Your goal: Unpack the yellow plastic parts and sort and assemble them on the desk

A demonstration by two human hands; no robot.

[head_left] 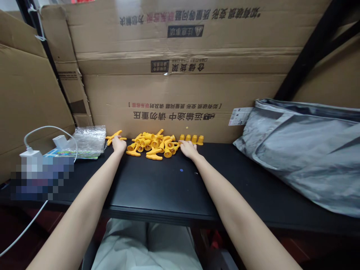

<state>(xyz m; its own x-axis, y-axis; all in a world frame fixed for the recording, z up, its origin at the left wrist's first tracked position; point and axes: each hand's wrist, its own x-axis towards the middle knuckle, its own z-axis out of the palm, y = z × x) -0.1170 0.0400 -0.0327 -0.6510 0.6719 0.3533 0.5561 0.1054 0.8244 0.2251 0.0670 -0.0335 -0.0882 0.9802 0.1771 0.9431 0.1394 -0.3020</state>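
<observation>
My left hand (119,144) is closed at the left side of the pile, its fingers on a yellow branching handle (114,134). More yellow plastic shows beside those fingers, and a short thin chain hangs just left of them. A heap of yellow bell-shaped cups (154,144) and curved yellow handles (154,157) lies between my two hands. At the heap's right edge is my right hand (189,149), fingers bent together against yellow pieces; what they grip is hidden. Just behind it stands a short row of upright yellow cups (194,139).
A cardboard sheet (180,86) walls off the back of the black table (163,187). Clear plastic wrap (90,138), a white charger (30,159) and its cable lie on the left. A large grey fabric bag (298,153) fills the right side.
</observation>
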